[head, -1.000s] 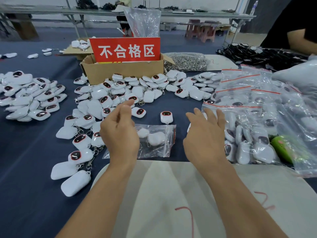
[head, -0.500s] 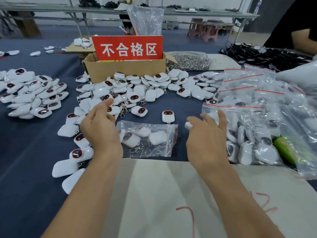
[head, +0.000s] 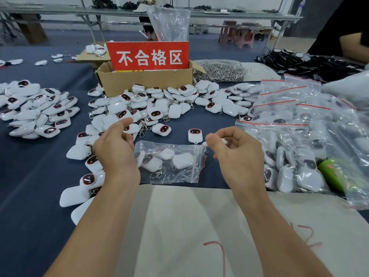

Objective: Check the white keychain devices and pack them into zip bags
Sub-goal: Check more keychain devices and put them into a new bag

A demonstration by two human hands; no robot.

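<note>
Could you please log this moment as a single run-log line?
left hand: open, over zip bag left end | right hand: pinches white device, mostly hidden | zip bag: lying flat, devices inside

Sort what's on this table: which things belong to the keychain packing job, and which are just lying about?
Job: loose devices, part-filled bag, held device pinched in right hand, left hand, filled bags, reject box.
Lying about: green object, black pile, bag of metal rings, marked paper.
</note>
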